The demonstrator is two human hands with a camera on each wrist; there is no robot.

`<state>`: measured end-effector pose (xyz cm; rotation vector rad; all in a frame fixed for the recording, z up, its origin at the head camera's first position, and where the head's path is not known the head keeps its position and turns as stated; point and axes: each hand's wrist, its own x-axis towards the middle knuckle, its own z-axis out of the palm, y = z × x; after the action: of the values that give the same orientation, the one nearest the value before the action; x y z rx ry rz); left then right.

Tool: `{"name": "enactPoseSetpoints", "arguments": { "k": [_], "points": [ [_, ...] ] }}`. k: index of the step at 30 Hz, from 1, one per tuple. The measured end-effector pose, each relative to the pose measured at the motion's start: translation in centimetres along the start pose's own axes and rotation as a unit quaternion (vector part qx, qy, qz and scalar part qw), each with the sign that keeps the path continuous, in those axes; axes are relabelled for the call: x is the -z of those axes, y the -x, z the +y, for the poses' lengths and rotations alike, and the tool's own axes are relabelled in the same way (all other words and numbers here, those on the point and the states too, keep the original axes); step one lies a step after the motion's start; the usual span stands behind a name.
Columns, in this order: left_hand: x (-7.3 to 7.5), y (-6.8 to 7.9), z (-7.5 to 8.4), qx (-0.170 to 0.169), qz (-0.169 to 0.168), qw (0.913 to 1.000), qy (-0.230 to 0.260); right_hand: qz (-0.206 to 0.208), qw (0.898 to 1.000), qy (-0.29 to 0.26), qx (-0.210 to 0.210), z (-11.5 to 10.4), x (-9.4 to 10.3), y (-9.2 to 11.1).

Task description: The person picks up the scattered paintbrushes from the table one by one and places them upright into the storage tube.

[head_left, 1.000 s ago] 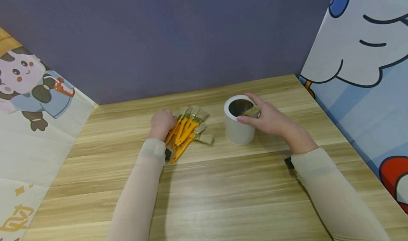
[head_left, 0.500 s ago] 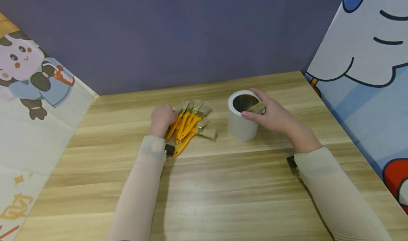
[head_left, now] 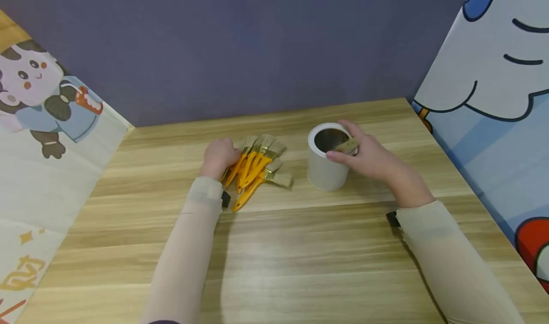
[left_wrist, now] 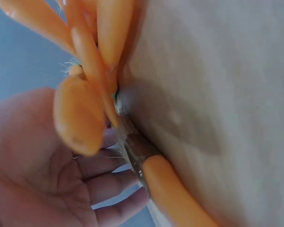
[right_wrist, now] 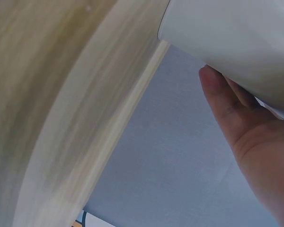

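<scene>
My left hand (head_left: 219,157) is curled at the left side of a fanned pile of yellow-handled paintbrushes (head_left: 256,168). In the left wrist view, its fingers bend around a brush in the pile, next to a rounded handle end (left_wrist: 79,116) and another brush's brown ferrule (left_wrist: 141,149); the thumb is hidden. Upright on the table stands a white can (head_left: 327,171). My right hand (head_left: 372,158) grips its right side, thumb on the near rim and fingers around the far side. Pale bristles of a paintbrush (head_left: 346,146) show at the can's mouth, beside that hand.
The wooden table (head_left: 274,267) ends at a dark purple-grey wall (head_left: 257,52) behind. Cartoon-printed panels stand at the left (head_left: 64,171) and right (head_left: 484,138). One brush (head_left: 280,178) points its bristles toward the can.
The head view has shifted slightly, so everything sits a little higher and to the right. Both hands keep their places at the pile and the can.
</scene>
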<state>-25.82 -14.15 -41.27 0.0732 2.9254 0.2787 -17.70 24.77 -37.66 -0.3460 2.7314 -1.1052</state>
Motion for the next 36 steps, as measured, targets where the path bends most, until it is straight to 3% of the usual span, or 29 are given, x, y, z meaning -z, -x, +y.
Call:
{"name": "enactPoseSetpoints", "arguments": {
  "k": [15, 36],
  "points": [
    [0.5, 0.1, -0.3, -0.013, -0.057, 0.9982, -0.013, -0.001, 1.000, 0.004, -0.001, -0.3, -0.4, 0.4],
    [0.9, -0.1, 0.0, -0.024, -0.061, 0.9973, -0.033, 0.003, 1.000, 0.012, -0.013, -0.1, -0.1, 0.4]
  ]
}}
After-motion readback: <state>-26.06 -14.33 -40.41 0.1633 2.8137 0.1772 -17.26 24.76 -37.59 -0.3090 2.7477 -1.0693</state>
